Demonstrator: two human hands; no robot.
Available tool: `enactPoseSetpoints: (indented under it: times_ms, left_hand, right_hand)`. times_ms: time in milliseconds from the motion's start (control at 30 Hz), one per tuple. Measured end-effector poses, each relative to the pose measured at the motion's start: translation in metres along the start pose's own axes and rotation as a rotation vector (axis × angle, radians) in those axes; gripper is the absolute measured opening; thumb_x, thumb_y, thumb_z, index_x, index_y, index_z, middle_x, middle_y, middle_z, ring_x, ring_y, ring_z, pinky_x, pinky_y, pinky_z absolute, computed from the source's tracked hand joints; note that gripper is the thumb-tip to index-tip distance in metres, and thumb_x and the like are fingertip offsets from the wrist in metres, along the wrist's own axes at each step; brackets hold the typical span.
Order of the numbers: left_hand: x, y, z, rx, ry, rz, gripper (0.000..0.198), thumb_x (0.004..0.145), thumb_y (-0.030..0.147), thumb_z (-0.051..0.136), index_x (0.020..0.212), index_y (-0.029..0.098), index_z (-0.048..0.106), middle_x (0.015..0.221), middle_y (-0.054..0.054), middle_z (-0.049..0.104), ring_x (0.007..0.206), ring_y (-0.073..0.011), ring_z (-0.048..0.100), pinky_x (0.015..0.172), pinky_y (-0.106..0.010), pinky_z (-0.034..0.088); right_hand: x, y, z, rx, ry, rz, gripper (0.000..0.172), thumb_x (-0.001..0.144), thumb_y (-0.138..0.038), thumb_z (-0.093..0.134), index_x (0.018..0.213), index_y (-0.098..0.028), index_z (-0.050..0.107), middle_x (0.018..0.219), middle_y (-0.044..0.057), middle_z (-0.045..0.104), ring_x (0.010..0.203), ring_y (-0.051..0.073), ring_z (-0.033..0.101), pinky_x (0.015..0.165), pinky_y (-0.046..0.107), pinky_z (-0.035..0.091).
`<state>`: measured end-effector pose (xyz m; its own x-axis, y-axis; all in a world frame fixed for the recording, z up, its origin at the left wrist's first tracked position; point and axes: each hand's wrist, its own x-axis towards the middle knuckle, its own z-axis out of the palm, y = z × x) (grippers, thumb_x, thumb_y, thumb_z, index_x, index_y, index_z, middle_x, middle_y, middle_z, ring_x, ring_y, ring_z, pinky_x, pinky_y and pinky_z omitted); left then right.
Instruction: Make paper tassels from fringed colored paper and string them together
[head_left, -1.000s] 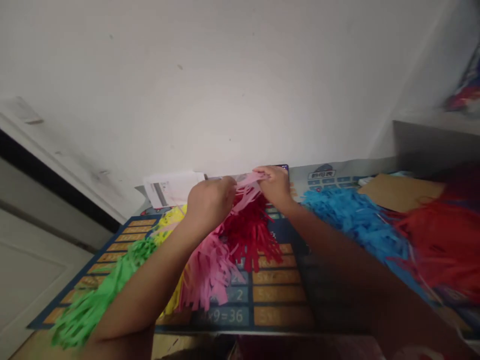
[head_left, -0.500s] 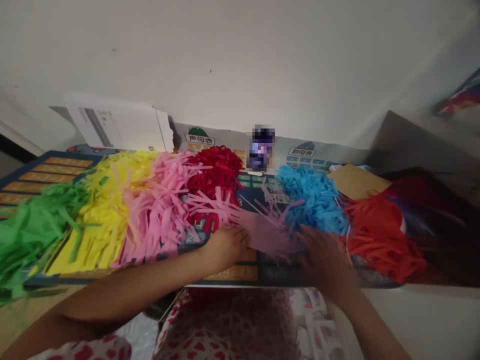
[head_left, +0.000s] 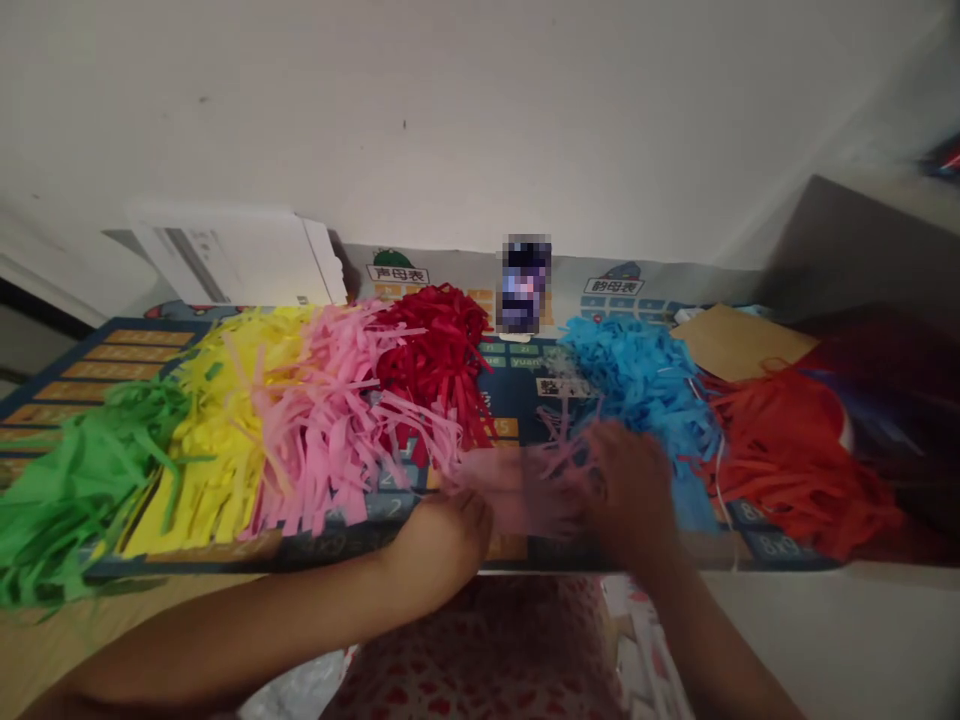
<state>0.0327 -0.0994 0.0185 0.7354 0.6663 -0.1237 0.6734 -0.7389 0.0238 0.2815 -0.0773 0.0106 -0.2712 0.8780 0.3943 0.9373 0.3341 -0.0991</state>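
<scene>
A pink sheet of tissue paper with fringed ends [head_left: 506,480] stretches between my hands, close to the table's front edge. My left hand [head_left: 446,540] is closed on its left side, fingers pinched on the paper. Motion smears my right hand [head_left: 634,490], which is at the right-hand fringe; how its fingers close on the strips cannot be made out. Left of my left hand lies a pile of pink fringed paper [head_left: 322,430], beside a dark red one [head_left: 435,350]. A blue fringed pile [head_left: 641,375] lies just beyond my right hand.
Yellow [head_left: 217,420] and green fringed paper [head_left: 90,480] lie on the left, red-orange fringed paper [head_left: 795,450] on the right. A phone-like pixelated object [head_left: 523,285] stands against the wall. Also at the back are a white box [head_left: 232,255] and a tan paper piece [head_left: 742,340].
The pink tissue paper and my left hand are slightly lower in view. My right hand has gone from spread fingers over the right fringe to a more curled shape there.
</scene>
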Motion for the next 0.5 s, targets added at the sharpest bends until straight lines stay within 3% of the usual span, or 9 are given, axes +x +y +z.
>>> enactPoseSetpoints:
  times_ms: [67, 133, 200, 300, 400, 500]
  left_hand:
    - [0.004, 0.000, 0.002, -0.026, 0.015, -0.006, 0.018, 0.083, 0.006, 0.052, 0.094, 0.011, 0.065, 0.098, -0.016, 0.070, 0.086, -0.0254, 0.066, 0.070, -0.036, 0.052]
    - [0.010, -0.002, 0.005, -0.045, 0.052, 0.004, 0.015, 0.085, 0.009, 0.052, 0.094, 0.012, 0.065, 0.100, -0.015, 0.069, 0.089, -0.0258, 0.065, 0.073, -0.037, 0.051]
    - [0.013, -0.007, 0.008, -0.052, 0.107, 0.011, 0.014, 0.088, 0.012, 0.051, 0.095, 0.013, 0.063, 0.103, -0.014, 0.069, 0.096, -0.0264, 0.064, 0.081, -0.040, 0.050]
    - [0.009, -0.019, 0.007, -0.041, 0.122, -0.047, 0.015, 0.091, 0.013, 0.048, 0.096, 0.013, 0.062, 0.099, -0.013, 0.070, 0.097, -0.0263, 0.064, 0.088, -0.045, 0.044]
    - [-0.006, -0.034, -0.006, -0.028, 0.043, -0.136, 0.019, 0.089, 0.012, 0.049, 0.103, 0.013, 0.061, 0.093, -0.011, 0.070, 0.090, -0.0266, 0.064, 0.086, -0.048, 0.042]
    - [-0.017, -0.042, -0.026, -0.055, 0.048, -0.129, 0.037, 0.085, 0.017, 0.057, 0.121, 0.012, 0.056, 0.110, -0.014, 0.068, 0.107, -0.0316, 0.059, 0.091, -0.049, 0.037]
  right_hand:
    - [-0.014, -0.014, 0.001, 0.167, -0.131, -0.224, 0.044, 0.091, -0.036, 0.051, 0.132, -0.019, 0.053, 0.131, 0.013, 0.058, 0.126, 0.028, 0.048, 0.110, 0.051, 0.030]
    - [-0.025, -0.021, 0.010, 0.271, -0.202, -0.305, 0.036, 0.090, -0.025, 0.050, 0.124, -0.022, 0.059, 0.123, 0.010, 0.064, 0.118, 0.024, 0.056, 0.108, 0.047, 0.033]
    - [-0.032, -0.016, 0.021, 0.324, -0.183, -0.292, 0.031, 0.089, -0.015, 0.046, 0.113, -0.022, 0.065, 0.114, 0.007, 0.069, 0.108, 0.020, 0.062, 0.105, 0.044, 0.036]
    - [-0.034, 0.003, 0.030, 0.366, -0.184, -0.291, 0.030, 0.091, -0.014, 0.043, 0.107, -0.022, 0.067, 0.110, 0.006, 0.071, 0.104, 0.019, 0.064, 0.100, 0.041, 0.040]
    - [-0.030, 0.014, 0.029, 0.376, -0.240, -0.277, 0.031, 0.092, -0.015, 0.041, 0.108, -0.022, 0.066, 0.110, 0.006, 0.071, 0.102, 0.021, 0.064, 0.091, 0.039, 0.043]
    - [-0.022, 0.016, 0.025, 0.411, -0.283, -0.248, 0.028, 0.095, -0.022, 0.042, 0.110, -0.023, 0.066, 0.109, 0.006, 0.070, 0.101, 0.022, 0.064, 0.087, 0.039, 0.044]
